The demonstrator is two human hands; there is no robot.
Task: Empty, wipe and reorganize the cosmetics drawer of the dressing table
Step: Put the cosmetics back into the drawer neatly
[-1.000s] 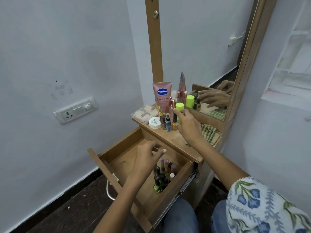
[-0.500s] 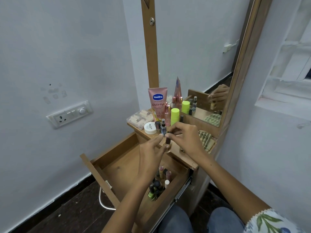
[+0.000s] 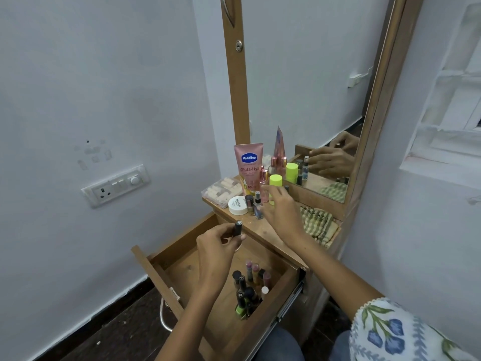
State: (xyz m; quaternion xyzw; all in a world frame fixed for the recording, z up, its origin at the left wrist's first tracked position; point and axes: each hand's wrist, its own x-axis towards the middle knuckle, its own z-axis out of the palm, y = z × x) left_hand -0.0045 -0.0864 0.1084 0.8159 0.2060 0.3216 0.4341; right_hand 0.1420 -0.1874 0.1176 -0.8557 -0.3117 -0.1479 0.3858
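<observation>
Two hands are working over the open cosmetics drawer [image 3: 182,261] of the wooden dressing table [image 3: 263,230]. The left hand [image 3: 216,246] is hovering above the drawer, its fingers and thumb curling round a small dark bottle [image 3: 238,227] and holding it upright by its lower part. The right hand [image 3: 282,212] is reaching over the tabletop with fingers loosely spread and gripping nothing, its fingertips lying just beside a neon-green-capped bottle [image 3: 275,185] and a small blue spray bottle [image 3: 258,207]. Standing near them on the tabletop are a pink Vaseline tube [image 3: 248,165], a white round jar [image 3: 237,205], a clear plastic box [image 3: 221,190] and a pink-capped bottle [image 3: 264,183]. A striped green cloth [image 3: 318,225] is lying at the right end of the tabletop, below the mirror [image 3: 312,87]. Inside the drawer, a cluster of nail polish bottles [image 3: 248,290] is sitting against the right-hand side, one of them bright green. A switchboard [image 3: 115,185] is showing on the wall to the left.
</observation>
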